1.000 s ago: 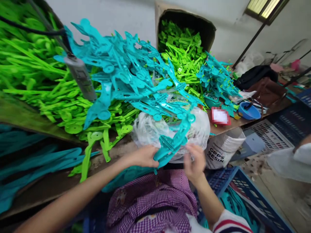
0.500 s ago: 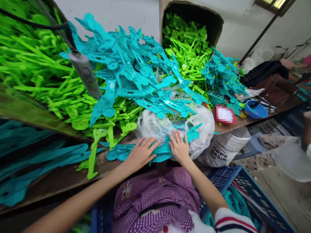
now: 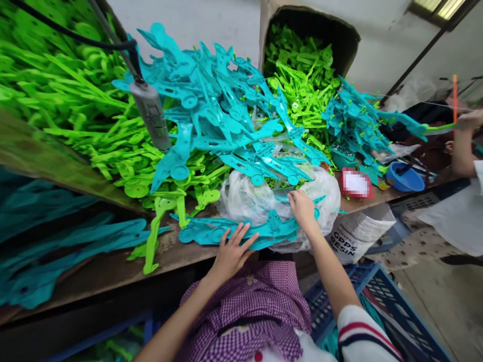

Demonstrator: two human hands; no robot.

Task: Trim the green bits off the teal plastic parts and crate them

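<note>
My left hand lies with spread fingers on the near edge of a long turquoise plastic part, at the front of the bench. My right hand is farther forward, above the right end of that part, at the opening of a clear plastic bag. Its fingers are curled together, and whatever they may pinch is hidden or too small to make out. Small green pieces show inside the bag's opening. A tangled heap of turquoise parts rises just behind the bag.
Lime-green parts fill the left side, below a hanging grey tool. A box of green parts stands behind. At right are a blue bowl, a resin sack, a blue crate and a co-worker's hand.
My right hand has lifted off the turquoise part and moved forward and right to the bag, fingers curling. My left hand has slid toward the near edge. A co-worker's hand has appeared at right.
</note>
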